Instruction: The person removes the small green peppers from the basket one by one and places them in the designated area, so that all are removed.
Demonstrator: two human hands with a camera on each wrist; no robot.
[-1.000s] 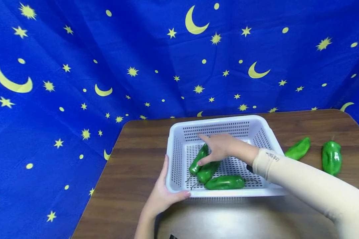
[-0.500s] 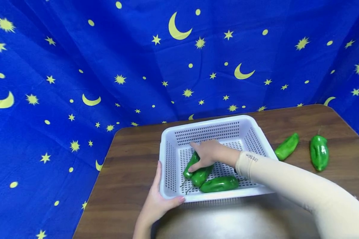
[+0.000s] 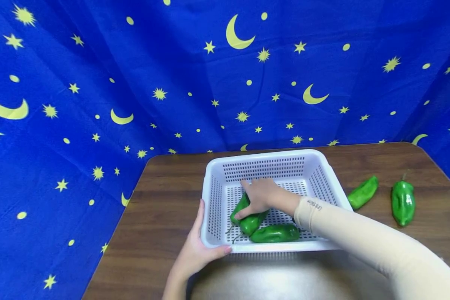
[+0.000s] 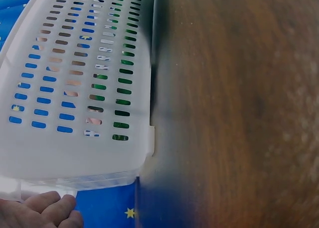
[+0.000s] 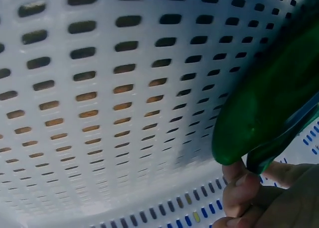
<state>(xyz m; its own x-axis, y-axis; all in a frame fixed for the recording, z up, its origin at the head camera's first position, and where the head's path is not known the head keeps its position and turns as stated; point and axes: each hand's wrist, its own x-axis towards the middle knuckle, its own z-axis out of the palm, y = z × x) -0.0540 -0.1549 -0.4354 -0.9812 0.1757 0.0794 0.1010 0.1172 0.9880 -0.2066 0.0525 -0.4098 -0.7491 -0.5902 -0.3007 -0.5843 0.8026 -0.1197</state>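
Note:
A white perforated plastic basket (image 3: 324,185) stands on the table with several green peppers in it. My left hand (image 3: 195,246) holds its near left corner, thumb over the front rim and fingers along the outer left side. Inside, my right hand (image 3: 260,196) grips a pepper (image 3: 252,223) in the middle, the thumb across its upper side. Just left of it lies another pepper (image 3: 235,216), partly under the hand. In the right wrist view, curled fingers (image 5: 239,190) touch the pepper's tip (image 5: 239,133). A third pepper (image 3: 275,233) lies along the front wall.
On the wooden table (image 3: 165,191), right of the basket, lie a slim green pepper (image 3: 363,192) and a broader green pepper (image 3: 403,203). A blue cloth (image 3: 172,62) with yellow moons and stars hangs behind the table. My sleeved right forearm (image 3: 345,225) crosses the basket's right front rim.
My right hand has moved slightly left and lower over the peppers, and its thumb stays on them. The head view has shifted a little. My left hand keeps its hold on the basket corner.

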